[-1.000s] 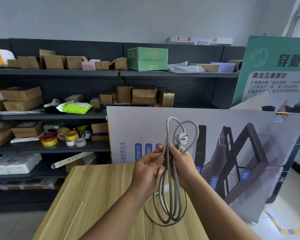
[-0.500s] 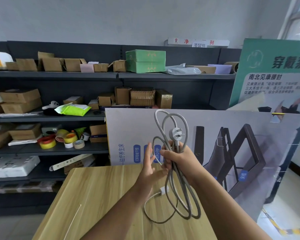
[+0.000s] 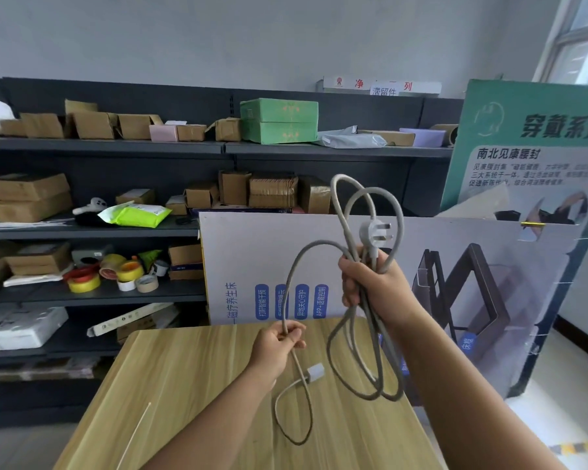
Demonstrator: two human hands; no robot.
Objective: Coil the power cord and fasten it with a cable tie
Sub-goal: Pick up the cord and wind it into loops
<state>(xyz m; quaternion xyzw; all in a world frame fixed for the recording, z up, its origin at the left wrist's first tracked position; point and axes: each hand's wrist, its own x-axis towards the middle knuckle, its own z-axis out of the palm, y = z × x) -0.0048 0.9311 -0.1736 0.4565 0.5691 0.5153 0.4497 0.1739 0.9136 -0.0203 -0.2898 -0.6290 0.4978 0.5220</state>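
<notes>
My right hand (image 3: pixel 370 283) grips a bundle of grey power cord (image 3: pixel 367 364) loops held up above the wooden table (image 3: pixel 190 385). Loops stick out above the fist and hang below it. The three-pin plug (image 3: pixel 375 232) points up just above that hand. My left hand (image 3: pixel 279 340), lower and to the left, pinches a loose strand of the same cord. From there the cord runs down in a loop on the table to a white connector (image 3: pixel 314 371). A thin white cable tie (image 3: pixel 136 432) lies on the table at the lower left, away from both hands.
Dark shelving (image 3: pixel 116 225) with cardboard boxes and tape rolls (image 3: pixel 116 273) fills the wall behind. A large printed board (image 3: pixel 455 283) leans at the table's far edge, and a green poster (image 3: pixel 530 147) stands at the right.
My left hand let go of the bundle, dropped down and left, and took a loose strand. The right hand kept the loops and shifted right.
</notes>
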